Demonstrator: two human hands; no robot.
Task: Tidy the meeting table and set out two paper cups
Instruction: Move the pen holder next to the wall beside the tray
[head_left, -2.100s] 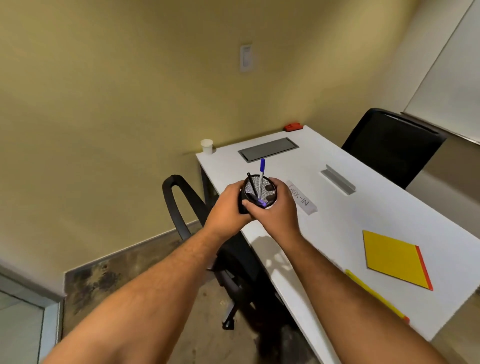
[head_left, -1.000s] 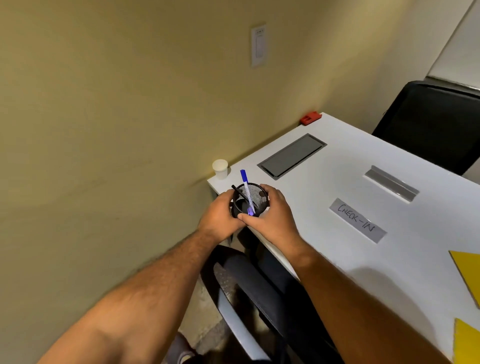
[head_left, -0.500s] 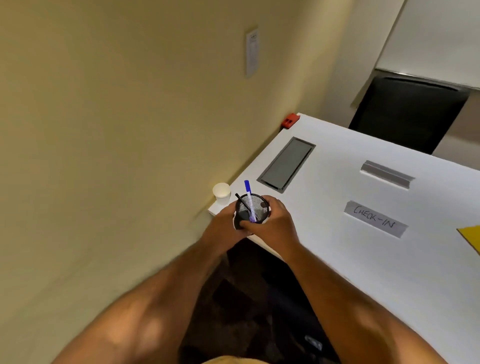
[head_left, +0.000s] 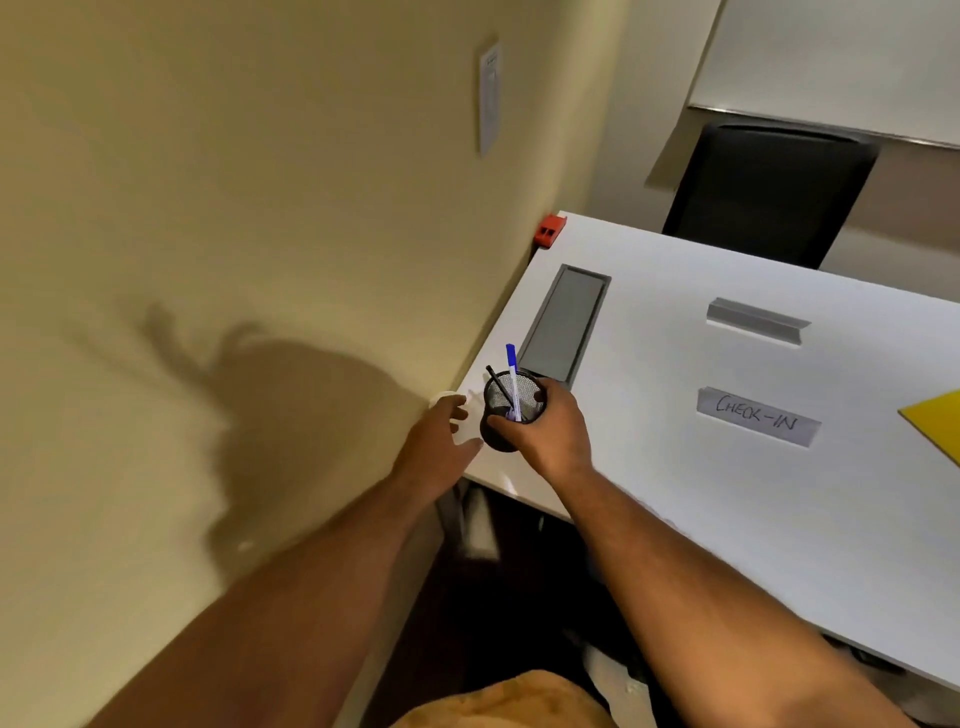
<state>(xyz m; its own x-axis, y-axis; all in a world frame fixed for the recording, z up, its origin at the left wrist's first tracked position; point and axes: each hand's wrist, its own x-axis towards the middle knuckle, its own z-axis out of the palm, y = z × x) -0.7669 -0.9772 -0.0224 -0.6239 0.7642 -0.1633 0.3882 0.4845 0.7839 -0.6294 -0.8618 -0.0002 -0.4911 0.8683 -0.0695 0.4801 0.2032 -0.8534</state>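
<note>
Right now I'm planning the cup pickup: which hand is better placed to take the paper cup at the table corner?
Left. The left hand is open, fingers already at the paper cup, while the right hand is wrapped around the mesh pen holder.

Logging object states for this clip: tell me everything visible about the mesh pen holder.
The pen holder is a round black cup of what looks like wire mesh, upright with its mouth open. A blue-capped pen and a thin black pen lean inside. The right hand wraps its side at the table's near corner; whether it rests on the surface is unclear.
</note>
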